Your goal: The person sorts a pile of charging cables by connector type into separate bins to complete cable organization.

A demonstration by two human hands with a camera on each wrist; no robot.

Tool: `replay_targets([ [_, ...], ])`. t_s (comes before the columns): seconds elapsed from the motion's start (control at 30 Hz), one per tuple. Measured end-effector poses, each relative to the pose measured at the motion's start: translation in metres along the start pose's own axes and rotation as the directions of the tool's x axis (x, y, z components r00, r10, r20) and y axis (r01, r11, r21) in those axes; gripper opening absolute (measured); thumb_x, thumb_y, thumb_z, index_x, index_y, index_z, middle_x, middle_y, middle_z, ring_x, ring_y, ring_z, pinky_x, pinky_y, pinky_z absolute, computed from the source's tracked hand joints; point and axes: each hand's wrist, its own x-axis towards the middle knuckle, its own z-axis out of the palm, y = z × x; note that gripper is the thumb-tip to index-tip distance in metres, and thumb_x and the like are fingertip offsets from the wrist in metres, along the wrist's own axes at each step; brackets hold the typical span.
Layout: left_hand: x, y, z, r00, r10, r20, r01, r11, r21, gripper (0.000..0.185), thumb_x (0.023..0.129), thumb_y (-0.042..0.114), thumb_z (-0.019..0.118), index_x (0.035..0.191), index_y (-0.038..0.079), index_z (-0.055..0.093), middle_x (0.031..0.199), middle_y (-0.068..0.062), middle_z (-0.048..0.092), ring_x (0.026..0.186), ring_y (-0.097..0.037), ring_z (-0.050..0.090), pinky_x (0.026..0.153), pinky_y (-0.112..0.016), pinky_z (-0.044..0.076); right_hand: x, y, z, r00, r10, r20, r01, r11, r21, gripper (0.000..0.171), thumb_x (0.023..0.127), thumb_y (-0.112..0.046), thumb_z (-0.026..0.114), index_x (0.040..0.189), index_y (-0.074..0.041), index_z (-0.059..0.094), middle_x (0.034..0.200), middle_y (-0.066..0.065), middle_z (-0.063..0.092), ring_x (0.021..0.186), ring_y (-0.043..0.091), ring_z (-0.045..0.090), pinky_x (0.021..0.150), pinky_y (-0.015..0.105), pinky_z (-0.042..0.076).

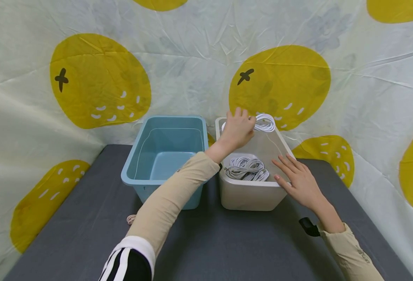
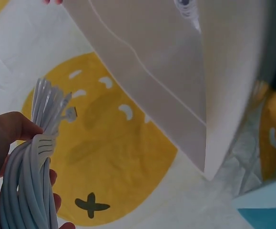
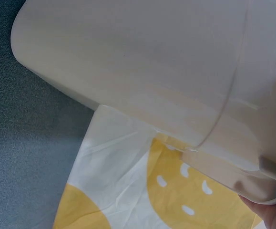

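My left hand (image 1: 239, 127) grips a coiled bundle of white cable (image 1: 265, 123) above the far part of the beige bin (image 1: 252, 197). In the left wrist view the thumb and fingers close round the cable bundle (image 2: 28, 183), and a small connector (image 2: 71, 114) sticks out near its top. Several coiled white and grey cables (image 1: 246, 169) lie inside the beige bin, at its near end. My right hand (image 1: 299, 181) rests on that bin's right rim with its fingers extended. Only a bit of the right hand (image 3: 273, 215) shows in the right wrist view.
To the left of the beige bin stands a blue bin (image 1: 173, 156), with nothing visible inside. A small pinkish coil (image 1: 131, 219) lies on the dark table (image 1: 227, 246), partly behind the left sleeve. A patterned cloth (image 1: 189, 70) hangs behind and at both sides.
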Motion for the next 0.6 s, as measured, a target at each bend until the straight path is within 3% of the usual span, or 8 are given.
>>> replay_targets([
  [0.13,0.003,0.005,0.005,0.999,-0.021,-0.034,0.021,1.000,-0.001,0.024,0.086,0.032,0.047,0.101,0.018,0.060,0.099,-0.003,0.058,0.097,-0.022,0.050,0.075,-0.039,0.039,0.000,0.000,0.000,1.000,-0.001,-0.004,0.001,1.000,0.000,0.048,0.089,-0.035,0.047,0.133,-0.015,0.043,0.137,0.017,0.040,0.128,0.038,0.030,0.097,0.056,0.023],
  [0.27,0.002,0.007,0.001,0.997,0.004,-0.075,-0.004,1.000,-0.001,0.032,0.088,0.035,0.044,0.113,0.020,0.058,0.106,-0.002,0.059,0.099,-0.022,0.052,0.078,-0.039,0.042,0.000,-0.001,0.000,1.000,0.000,-0.005,0.000,1.000,0.001,0.048,0.089,-0.035,0.047,0.133,-0.014,0.043,0.138,0.017,0.040,0.128,0.038,0.030,0.097,0.056,0.023],
  [0.6,-0.016,-0.005,-0.015,0.996,0.084,-0.021,-0.084,0.996,-0.027,0.025,0.088,0.033,0.044,0.102,0.019,0.060,0.101,-0.001,0.059,0.095,-0.022,0.053,0.077,-0.039,0.042,-0.001,-0.001,0.000,1.000,0.000,-0.005,0.000,1.000,0.005,0.049,0.089,-0.035,0.047,0.134,-0.016,0.042,0.138,0.017,0.039,0.129,0.037,0.029,0.097,0.056,0.023],
])
